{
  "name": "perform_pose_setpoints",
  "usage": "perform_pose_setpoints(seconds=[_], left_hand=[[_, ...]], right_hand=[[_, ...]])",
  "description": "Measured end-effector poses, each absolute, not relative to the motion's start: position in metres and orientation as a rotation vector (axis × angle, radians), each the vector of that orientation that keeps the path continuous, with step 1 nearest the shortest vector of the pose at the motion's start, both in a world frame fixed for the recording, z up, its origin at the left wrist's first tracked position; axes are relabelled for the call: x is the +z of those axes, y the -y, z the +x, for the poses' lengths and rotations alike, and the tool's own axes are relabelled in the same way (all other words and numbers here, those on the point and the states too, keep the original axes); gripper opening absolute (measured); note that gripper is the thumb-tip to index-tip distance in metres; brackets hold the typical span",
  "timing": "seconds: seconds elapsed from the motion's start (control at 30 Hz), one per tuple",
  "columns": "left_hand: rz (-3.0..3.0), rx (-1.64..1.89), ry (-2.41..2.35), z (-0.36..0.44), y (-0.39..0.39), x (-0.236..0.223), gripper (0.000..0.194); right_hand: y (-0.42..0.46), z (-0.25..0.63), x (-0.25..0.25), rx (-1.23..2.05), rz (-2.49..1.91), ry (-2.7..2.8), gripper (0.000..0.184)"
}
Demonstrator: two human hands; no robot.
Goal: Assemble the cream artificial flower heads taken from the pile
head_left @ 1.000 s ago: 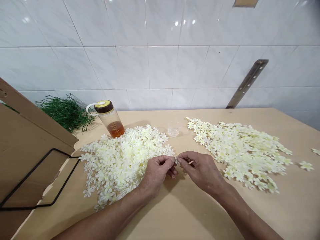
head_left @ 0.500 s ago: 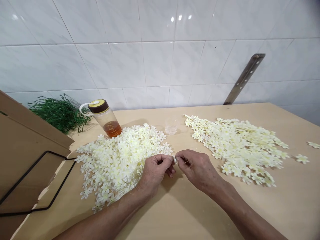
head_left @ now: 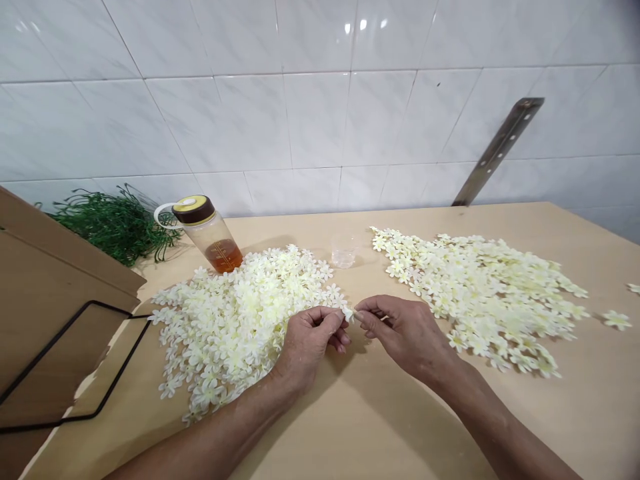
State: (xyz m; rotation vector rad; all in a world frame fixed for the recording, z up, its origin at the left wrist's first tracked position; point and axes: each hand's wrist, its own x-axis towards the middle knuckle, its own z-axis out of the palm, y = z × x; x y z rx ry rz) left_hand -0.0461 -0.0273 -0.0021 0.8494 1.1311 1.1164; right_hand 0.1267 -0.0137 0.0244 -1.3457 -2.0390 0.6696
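My left hand (head_left: 311, 341) pinches a small white artificial flower (head_left: 347, 313) between thumb and forefinger, at the right edge of a heaped pile of cream-white artificial flowers (head_left: 250, 313). Facing it, my right hand (head_left: 400, 327) is closed in a pinch, its fingertips against the flower's right side. Whatever lies between the right fingertips is too small to make out. To the right, a second, flatter spread of pale yellow-white flowers (head_left: 490, 293) covers part of the table. A small clear plastic cup (head_left: 343, 253) stands behind my hands.
A bottle of amber liquid (head_left: 213, 237) stands behind the left pile. Green artificial stems (head_left: 113, 223) lie at the back left, beside a cardboard box (head_left: 60, 293) and a black wire frame (head_left: 113, 387). A metal strip (head_left: 495, 157) leans on the tiled wall. One loose flower (head_left: 617, 320) lies far right.
The right fingertips have shifted slightly right from the left ones, and more of the white flower shows between the hands. The camera view has moved a little.
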Motion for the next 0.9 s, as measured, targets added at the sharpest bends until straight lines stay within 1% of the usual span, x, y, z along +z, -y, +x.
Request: perform_pose_setpoints(seconds=[0.13, 0.33, 0.6, 0.73, 0.9], left_hand=[[0.914, 1.129, -1.169, -0.045, 0.027, -0.002, 0.022], [1.046, 1.133, -1.227, -0.043, 0.029, -0.003, 0.022], [1.091, 1.121, -1.271, -0.044, 0.030, -0.005, 0.022], [1.099, 1.123, -1.286, -0.045, 0.029, -0.004, 0.021], [1.118, 1.125, -1.270, -0.047, 0.028, -0.004, 0.020]], right_hand=[[0.015, 0.123, 0.023, 0.633, -1.385, 2.048, 0.018], [0.017, 0.118, 0.017, 0.789, -1.418, 1.947, 0.024], [0.016, 0.120, 0.015, 0.899, -1.380, 1.938, 0.027], [0.016, 0.116, 0.019, 0.885, -1.430, 1.951, 0.022], [0.016, 0.108, 0.021, 0.812, -1.464, 1.950, 0.024]])
